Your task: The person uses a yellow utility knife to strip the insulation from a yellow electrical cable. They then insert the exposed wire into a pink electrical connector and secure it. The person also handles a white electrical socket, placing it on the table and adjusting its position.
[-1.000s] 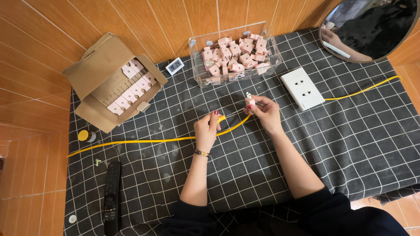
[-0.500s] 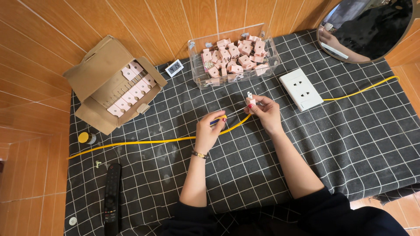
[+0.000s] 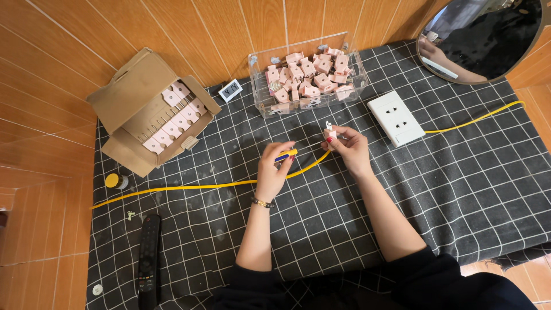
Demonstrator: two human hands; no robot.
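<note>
1. Right hand (image 3: 349,148): fingers pinched together on a small pink plug (image 3: 330,131), held just above the cloth, its two metal prongs pointing up and away from the body.
2. Left hand (image 3: 274,170): fingers closed on a short tool with a yellow and blue handle (image 3: 286,154), its long axis running sideways, tip end aimed toward the plug.
3. Tool just beside the plug, to its left and slightly nearer the body; a small gap between the two, not touching. Left hand the nearer one to the tool's working end, right hand carrying the plug itself.
4. Directly beneath both grips: a yellow cable (image 3: 189,186), running far left and far right across the checked black cloth (image 3: 321,229).
5. Beyond the plug, away from the body: a clear bin (image 3: 259,86) heaped with more pink plugs.
6. Right of the grip: a white socket plate (image 3: 396,117), lying flat.
7. Far left: an open cardboard box (image 3: 135,95) with rows of pink pieces, and nearer the body a black remote (image 3: 148,261).
</note>
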